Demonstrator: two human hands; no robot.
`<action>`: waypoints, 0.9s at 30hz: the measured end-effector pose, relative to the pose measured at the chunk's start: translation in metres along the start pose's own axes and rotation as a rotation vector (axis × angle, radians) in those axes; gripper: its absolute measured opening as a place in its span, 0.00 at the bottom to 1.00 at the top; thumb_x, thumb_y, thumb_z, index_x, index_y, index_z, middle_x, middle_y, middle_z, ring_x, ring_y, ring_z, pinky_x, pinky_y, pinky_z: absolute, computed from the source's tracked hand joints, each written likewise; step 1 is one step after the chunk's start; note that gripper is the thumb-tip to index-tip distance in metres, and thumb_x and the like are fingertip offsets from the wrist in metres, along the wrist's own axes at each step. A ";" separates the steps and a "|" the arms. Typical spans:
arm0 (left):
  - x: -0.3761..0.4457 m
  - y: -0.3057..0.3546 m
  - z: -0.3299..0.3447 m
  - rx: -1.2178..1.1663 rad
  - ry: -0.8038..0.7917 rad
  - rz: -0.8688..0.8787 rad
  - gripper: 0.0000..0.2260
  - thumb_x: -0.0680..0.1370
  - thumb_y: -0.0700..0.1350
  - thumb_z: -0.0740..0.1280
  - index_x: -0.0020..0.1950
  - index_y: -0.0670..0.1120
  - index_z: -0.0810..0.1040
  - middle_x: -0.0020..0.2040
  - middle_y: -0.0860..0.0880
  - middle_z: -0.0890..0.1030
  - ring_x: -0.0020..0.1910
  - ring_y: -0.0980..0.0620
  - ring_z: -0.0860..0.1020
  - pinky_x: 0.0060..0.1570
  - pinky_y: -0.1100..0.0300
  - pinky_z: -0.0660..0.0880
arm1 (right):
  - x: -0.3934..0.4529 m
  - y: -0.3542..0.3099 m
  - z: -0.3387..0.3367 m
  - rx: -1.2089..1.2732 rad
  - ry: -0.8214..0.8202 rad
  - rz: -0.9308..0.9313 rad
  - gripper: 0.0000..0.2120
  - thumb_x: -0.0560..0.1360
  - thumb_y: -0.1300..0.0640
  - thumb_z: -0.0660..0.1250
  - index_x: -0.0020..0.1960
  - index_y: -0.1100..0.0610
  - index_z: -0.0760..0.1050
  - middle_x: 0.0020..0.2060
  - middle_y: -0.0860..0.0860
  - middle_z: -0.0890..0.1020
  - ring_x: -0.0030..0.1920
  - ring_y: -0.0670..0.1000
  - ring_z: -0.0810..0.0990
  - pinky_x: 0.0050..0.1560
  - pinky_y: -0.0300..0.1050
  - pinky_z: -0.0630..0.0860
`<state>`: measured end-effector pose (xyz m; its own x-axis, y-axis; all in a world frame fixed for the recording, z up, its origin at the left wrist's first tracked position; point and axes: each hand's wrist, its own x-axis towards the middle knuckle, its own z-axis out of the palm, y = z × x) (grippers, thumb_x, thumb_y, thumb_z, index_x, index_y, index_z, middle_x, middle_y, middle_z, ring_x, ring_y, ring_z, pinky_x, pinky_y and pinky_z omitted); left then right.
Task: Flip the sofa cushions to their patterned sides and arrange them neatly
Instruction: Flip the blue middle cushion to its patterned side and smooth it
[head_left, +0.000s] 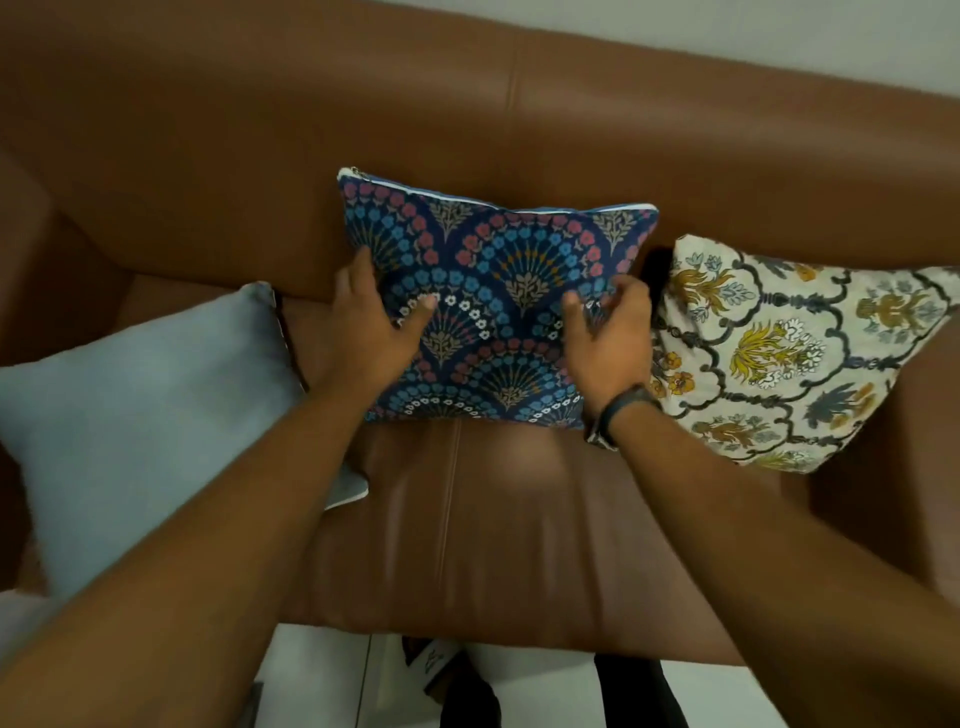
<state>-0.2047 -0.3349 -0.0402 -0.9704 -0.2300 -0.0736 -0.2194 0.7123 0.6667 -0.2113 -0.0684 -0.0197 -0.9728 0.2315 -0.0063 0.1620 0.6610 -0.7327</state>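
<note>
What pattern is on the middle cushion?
Navy cushion with fan-shaped arches of blue, pink and white flowers, seen in the head view.

Home living room, brown leather sofa (519, 130), patterned cushions (498, 291)

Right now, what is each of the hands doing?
Left hand: open, fingers spread flat against the blue patterned cushion, not gripping.
Right hand: fingers loosely curled on the same cushion's right side; a real grip cannot be told.

Grey cushion (140, 415) hides its patterned side
</note>
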 end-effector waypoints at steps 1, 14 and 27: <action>-0.012 -0.004 0.006 0.257 0.068 0.182 0.42 0.77 0.69 0.65 0.83 0.45 0.60 0.79 0.41 0.67 0.76 0.40 0.68 0.65 0.51 0.63 | -0.019 0.003 0.005 -0.172 -0.011 -0.237 0.30 0.80 0.39 0.66 0.74 0.57 0.68 0.62 0.53 0.76 0.63 0.57 0.77 0.57 0.53 0.73; 0.008 -0.058 0.027 0.540 -0.123 0.113 0.68 0.62 0.66 0.81 0.85 0.52 0.36 0.86 0.40 0.39 0.81 0.27 0.52 0.70 0.28 0.64 | 0.031 0.072 0.038 -0.825 -0.159 -0.646 0.64 0.66 0.19 0.66 0.86 0.48 0.38 0.86 0.52 0.45 0.85 0.58 0.45 0.78 0.70 0.43; -0.002 -0.006 0.033 0.775 -0.175 0.502 0.62 0.67 0.59 0.81 0.85 0.59 0.38 0.86 0.44 0.39 0.83 0.30 0.43 0.72 0.29 0.65 | 0.004 0.028 0.060 -0.863 -0.259 -0.669 0.65 0.62 0.26 0.75 0.86 0.44 0.41 0.85 0.53 0.42 0.83 0.66 0.40 0.75 0.80 0.49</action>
<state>-0.2047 -0.3169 -0.0685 -0.9573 0.2818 -0.0640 0.2838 0.9586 -0.0246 -0.2207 -0.0913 -0.0809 -0.8956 -0.4449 -0.0033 -0.4439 0.8930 0.0743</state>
